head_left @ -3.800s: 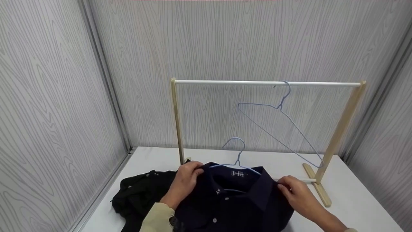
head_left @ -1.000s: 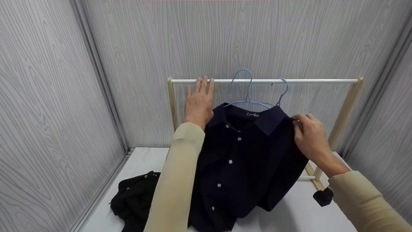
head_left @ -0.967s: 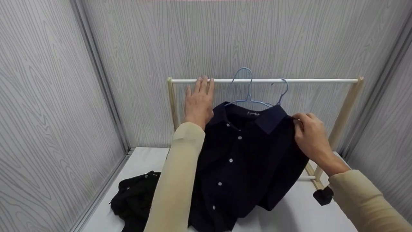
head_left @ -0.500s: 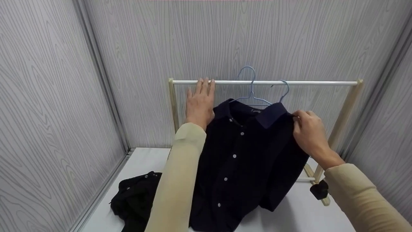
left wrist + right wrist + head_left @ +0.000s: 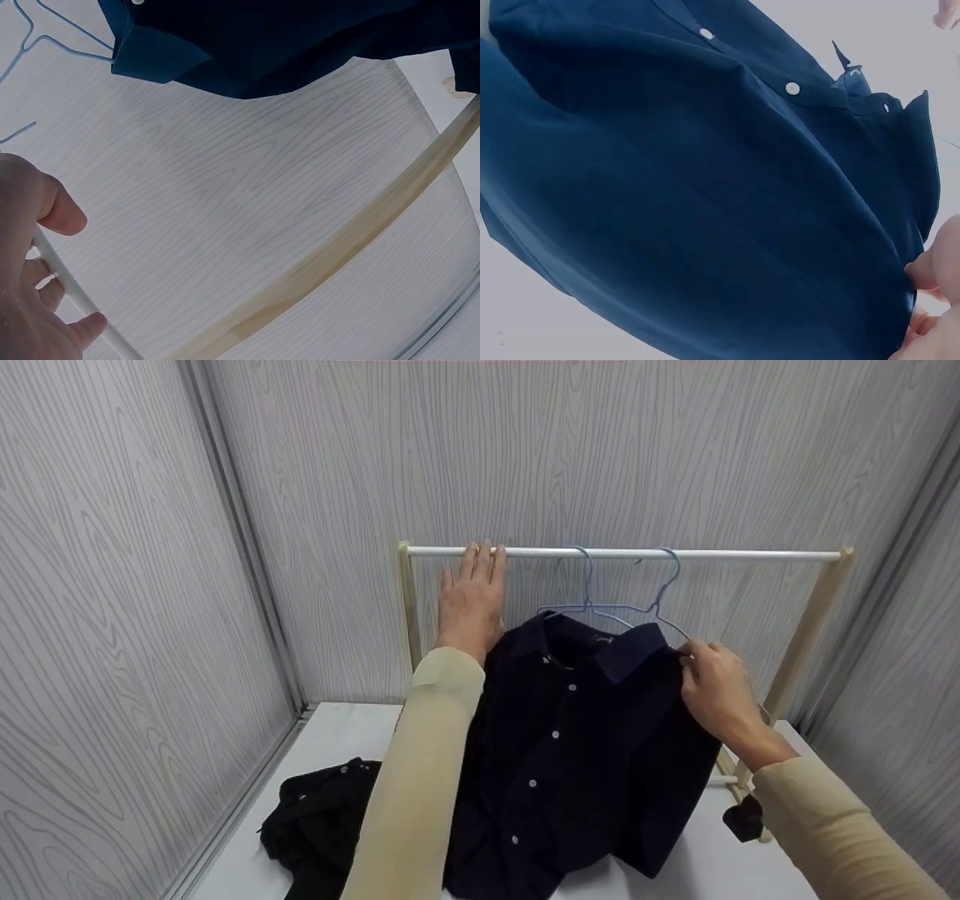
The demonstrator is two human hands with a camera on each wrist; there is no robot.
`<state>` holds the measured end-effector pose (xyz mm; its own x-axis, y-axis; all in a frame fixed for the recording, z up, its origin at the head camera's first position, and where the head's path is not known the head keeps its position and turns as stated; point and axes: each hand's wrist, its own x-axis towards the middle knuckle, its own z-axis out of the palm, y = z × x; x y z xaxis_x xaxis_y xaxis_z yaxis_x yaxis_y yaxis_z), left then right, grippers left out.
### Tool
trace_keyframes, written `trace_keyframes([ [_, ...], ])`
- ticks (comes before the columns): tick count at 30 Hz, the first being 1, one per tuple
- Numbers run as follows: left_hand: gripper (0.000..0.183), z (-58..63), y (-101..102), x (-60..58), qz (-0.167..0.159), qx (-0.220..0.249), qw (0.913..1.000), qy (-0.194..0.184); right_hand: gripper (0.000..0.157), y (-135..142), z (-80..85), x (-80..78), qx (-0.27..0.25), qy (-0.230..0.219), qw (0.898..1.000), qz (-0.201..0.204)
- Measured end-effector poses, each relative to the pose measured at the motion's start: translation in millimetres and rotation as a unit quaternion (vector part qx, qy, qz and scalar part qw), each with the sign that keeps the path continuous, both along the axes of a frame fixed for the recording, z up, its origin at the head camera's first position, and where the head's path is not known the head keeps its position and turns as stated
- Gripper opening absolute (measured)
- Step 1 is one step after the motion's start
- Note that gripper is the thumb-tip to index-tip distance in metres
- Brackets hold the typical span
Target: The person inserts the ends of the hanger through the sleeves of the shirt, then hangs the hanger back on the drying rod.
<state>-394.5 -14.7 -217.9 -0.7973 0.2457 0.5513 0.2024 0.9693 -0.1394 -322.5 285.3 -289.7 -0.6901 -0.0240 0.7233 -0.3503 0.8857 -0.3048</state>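
A dark navy button-up shirt (image 5: 592, 757) hangs on a blue wire hanger (image 5: 589, 585), whose hook sits over the white rod (image 5: 750, 556) of a small garment rack. My right hand (image 5: 718, 690) pinches the shirt at its shoulder; in the right wrist view thumb and fingers grip the cloth's edge. To the left of the shirt, my left hand (image 5: 471, 604) rests on the rod with its fingers straight. In the left wrist view the rod (image 5: 71, 285) passes beside the fingers, and the shirt collar (image 5: 154, 56) is up at the top.
A second blue hanger (image 5: 670, 570) hangs on the rod to the right, partly behind the shirt. Another black garment (image 5: 319, 810) lies crumpled on the white table (image 5: 352, 720) at left. Wooden posts (image 5: 806, 637) carry the rod, with wood-patterned wall panels behind and at both sides.
The shirt and hanger have risen from low over the table to the rack, the hook now lowered onto the rod. My left hand has left the shirt for the rod; my right keeps its pinch.
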Motion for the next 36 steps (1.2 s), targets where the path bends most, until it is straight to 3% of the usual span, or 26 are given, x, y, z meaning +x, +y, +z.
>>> trace_keyframes([
  [11, 0.078, -4.2, -6.8, 0.0, -0.003, 0.014, 0.9999, 0.001, 0.016, -4.2, -11.6, 1.7, 0.003, -0.051, 0.999, 0.016],
  [17, 0.075, -10.1, -13.2, 0.3, -0.035, 0.043, 0.9980, 0.031, 0.022, -4.2, -12.7, 9.6, -0.006, -0.066, 0.998, 0.007],
  [21, 0.074, -16.9, -17.1, 2.2, -0.051, 0.043, 0.9955, 0.067, 0.025, -5.1, -12.5, 14.6, -0.012, -0.043, 0.999, 0.012],
  [28, 0.072, -32.0, -22.6, 7.6, -0.088, 0.045, 0.9889, 0.111, 0.028, -11.9, -13.6, 18.7, -0.004, 0.042, 0.999, 0.021],
  [36, 0.068, -61.3, -28.6, 14.9, -0.134, 0.051, 0.9821, 0.122, 0.030, -30.5, -21.4, 31.2, -0.014, 0.078, 0.991, 0.105],
])
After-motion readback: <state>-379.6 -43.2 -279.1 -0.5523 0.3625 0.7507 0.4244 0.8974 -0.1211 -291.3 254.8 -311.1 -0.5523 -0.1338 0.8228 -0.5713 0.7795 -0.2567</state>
